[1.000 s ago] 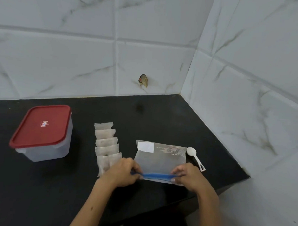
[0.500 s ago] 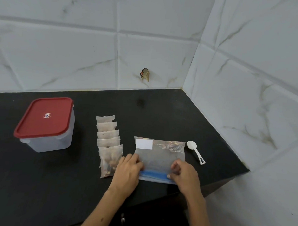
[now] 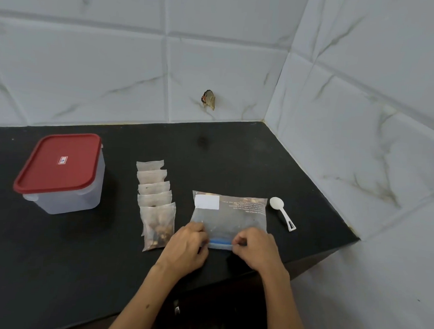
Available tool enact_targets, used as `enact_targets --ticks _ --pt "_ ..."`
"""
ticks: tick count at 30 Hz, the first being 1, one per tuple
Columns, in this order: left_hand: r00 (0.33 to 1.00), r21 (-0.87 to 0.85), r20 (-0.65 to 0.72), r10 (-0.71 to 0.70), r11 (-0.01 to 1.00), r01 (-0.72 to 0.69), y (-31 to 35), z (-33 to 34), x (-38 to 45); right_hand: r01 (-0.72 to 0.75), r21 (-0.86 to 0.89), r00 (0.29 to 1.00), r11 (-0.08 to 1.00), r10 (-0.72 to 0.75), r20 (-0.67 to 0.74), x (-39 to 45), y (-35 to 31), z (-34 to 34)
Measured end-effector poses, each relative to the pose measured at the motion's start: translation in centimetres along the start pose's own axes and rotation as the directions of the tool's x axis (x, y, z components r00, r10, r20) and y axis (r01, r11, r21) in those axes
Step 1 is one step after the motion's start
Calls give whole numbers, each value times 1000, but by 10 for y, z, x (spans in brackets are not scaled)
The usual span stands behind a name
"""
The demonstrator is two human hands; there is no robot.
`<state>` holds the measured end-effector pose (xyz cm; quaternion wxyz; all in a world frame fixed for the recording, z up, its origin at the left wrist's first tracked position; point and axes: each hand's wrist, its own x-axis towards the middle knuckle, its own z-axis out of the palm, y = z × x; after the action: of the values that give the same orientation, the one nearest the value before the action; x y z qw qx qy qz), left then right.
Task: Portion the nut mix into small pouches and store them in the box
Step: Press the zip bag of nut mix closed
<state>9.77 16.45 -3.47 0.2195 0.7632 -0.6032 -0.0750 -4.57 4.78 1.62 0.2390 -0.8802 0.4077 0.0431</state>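
A clear zip bag of nut mix (image 3: 230, 215) with a blue zip strip lies flat on the black counter (image 3: 211, 149). My left hand (image 3: 187, 247) and my right hand (image 3: 256, 247) both pinch its near edge at the blue strip, one at each end. To the left of the bag lies a row of several small translucent pouches (image 3: 155, 201), overlapping; the nearest one shows nuts inside. A clear plastic box with a red lid (image 3: 60, 168), lid on, stands at the far left. A small white scoop (image 3: 282, 212) lies just right of the bag.
White marble-look tiled walls meet in a corner behind and to the right of the counter. A small brownish stub (image 3: 209, 100) sticks out of the back wall. The counter's front edge runs just below my hands and its right end stops at the side wall.
My hands have moved closer together along the blue zip strip at the bag's near edge. The view has shifted a little; the box, pouches and scoop lie as before.
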Motion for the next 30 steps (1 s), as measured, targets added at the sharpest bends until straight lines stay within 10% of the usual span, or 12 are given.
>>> enact_targets --ticks 11,21,30 --pt "981 -32 -130 -145 989 142 2 13 19 85 -64 930 994 -102 -352 2 5 7" --pt "960 127 -215 -179 970 209 -2 14 32 78 -160 962 984 -117 -249 16 5 11" --pt "953 112 -289 87 992 -56 -12 14 36 39 -178 988 983 -65 -138 40 4 -6"
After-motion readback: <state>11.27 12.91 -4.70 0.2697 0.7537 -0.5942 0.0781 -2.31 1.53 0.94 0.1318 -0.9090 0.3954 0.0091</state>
